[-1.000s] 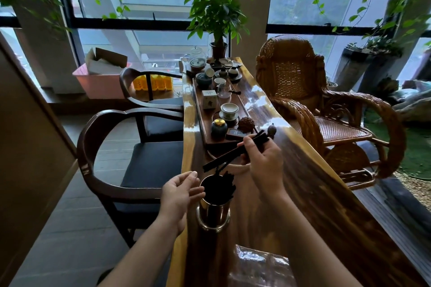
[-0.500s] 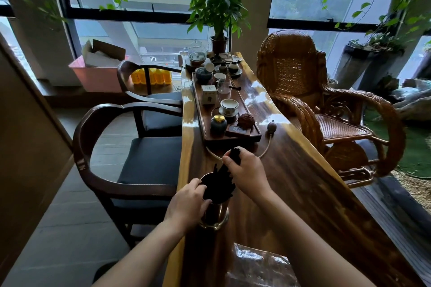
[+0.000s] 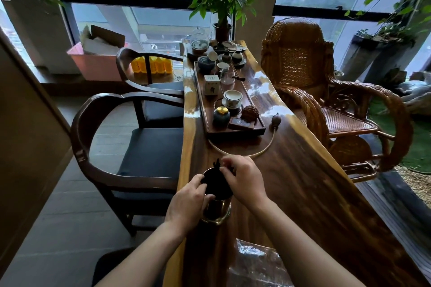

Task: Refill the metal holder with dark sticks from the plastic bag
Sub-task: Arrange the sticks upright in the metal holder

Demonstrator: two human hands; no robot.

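The metal holder (image 3: 217, 211) stands near the left edge of the long wooden table (image 3: 303, 193), packed with dark sticks (image 3: 215, 180) whose tips poke above its rim. My left hand (image 3: 187, 202) wraps around the holder's left side. Over the top of the holder, my right hand (image 3: 245, 179) has its fingertips pinched on the stick ends. The clear plastic bag (image 3: 254, 263) lies flat on the table close to me, between my forearms.
A wooden tea tray (image 3: 233, 131) with cups, jars and a small box sits farther along the table, with a pale hose (image 3: 235, 155) looping from it just beyond the holder. Dark armchairs (image 3: 130, 147) stand left, a rattan rocking chair (image 3: 326, 100) right.
My right hand lowered a bundle of dark sticks down into the holder and now presses on their tops. My left hand came in from beside the holder and took hold of it.
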